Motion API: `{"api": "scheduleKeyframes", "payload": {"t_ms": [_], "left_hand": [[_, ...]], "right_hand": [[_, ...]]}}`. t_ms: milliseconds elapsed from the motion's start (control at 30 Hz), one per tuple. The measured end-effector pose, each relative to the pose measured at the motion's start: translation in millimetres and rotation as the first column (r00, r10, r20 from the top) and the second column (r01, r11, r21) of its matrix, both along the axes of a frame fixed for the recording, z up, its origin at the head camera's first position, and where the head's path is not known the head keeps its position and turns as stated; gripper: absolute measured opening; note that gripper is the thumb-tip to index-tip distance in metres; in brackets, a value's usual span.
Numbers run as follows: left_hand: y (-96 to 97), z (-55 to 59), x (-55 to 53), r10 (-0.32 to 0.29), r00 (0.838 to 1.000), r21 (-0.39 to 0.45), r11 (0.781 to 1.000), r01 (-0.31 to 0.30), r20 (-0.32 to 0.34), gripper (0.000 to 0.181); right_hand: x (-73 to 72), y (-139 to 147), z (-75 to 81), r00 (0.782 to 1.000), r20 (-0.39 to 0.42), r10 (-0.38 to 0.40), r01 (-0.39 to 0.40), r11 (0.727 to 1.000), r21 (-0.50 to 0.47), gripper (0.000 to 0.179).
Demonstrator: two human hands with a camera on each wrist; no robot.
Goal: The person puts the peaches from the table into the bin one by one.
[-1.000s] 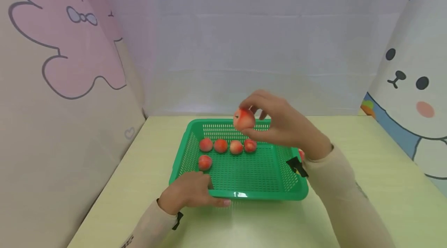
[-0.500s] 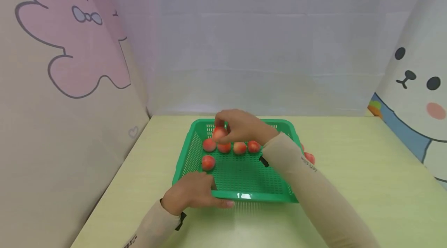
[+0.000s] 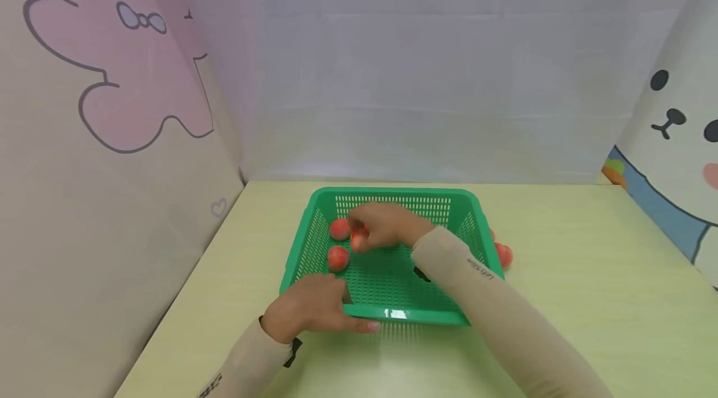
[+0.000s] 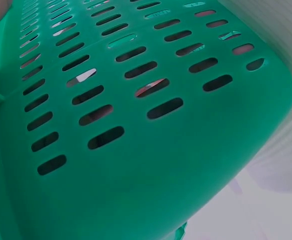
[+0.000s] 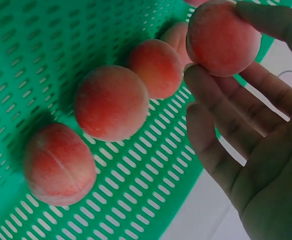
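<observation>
A green plastic basket (image 3: pixel 387 191) stands on the table. My left hand (image 3: pixel 314 304) grips its near rim at the left, the thumb along the outside; the left wrist view is filled by the basket's slotted wall (image 4: pixel 151 160). Inside the basket, my right hand (image 3: pixel 381 223) pinches a red peach (image 5: pixel 225 39) between thumb and fingertips, low near the left part of the far wall. One peach (image 3: pixel 339 229) lies left of it and another peach (image 3: pixel 338 258) in front. The right wrist view also shows peaches (image 5: pixel 111 103) in a row along the wall, which my hand hides in the head view.
More peaches (image 3: pixel 503 255) lie on the table (image 3: pixel 589 273) just outside the basket's right side, partly hidden by it. A white curtain (image 3: pixel 392 93) hangs behind the table, and cartoon-printed cloth (image 3: pixel 146 74) stands at both sides.
My right hand has carried its peach from above the basket's far right part leftward and down into the basket. The left hand has kept its grip on the rim.
</observation>
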State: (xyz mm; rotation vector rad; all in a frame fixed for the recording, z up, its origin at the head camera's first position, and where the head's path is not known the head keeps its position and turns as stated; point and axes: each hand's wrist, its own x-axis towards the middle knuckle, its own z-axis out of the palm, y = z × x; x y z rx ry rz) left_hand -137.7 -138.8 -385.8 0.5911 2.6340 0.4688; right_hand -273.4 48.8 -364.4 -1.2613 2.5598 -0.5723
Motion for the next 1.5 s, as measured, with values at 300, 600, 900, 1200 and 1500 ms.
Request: {"api": "scheduleKeyframes", "payload": {"t_ms": [300,600,900,1200,1500], "left_hand": [[-0.7,0.2,0.2,0.002,1.0,0.005,1.0,-0.002,-0.002,0.073],[0.1,0.1,0.0,0.0,1.0,-0.006,1.0,0.0,-0.012,0.073],[-0.3,-0.2,0.5,0.005,1.0,-0.005,1.0,-0.005,-0.019,0.073],[0.0,0.9,0.6,0.012,1.0,-0.001,1.0,-0.012,-0.01,0.073],[0.1,1.4,1.8,0.012,1.0,0.015,1.0,-0.012,-0.015,0.073]], "right_hand": [[-3.1,-2.1,-12.0,1.0,0.003,0.026,-0.026,0.999,0.036,0.014],[-5.2,-4.2,-17.9,0.996,0.044,0.071,-0.074,0.996,0.059,0.017],[-3.0,-4.2,-18.2,0.996,0.074,0.058,-0.064,0.995,0.082,0.026],[-2.1,-4.9,-19.7,0.993,0.092,0.069,-0.075,0.995,0.071,0.03],[-1.4,-4.5,-17.4,0.993,0.087,0.076,-0.082,0.994,0.075,0.035]]}}
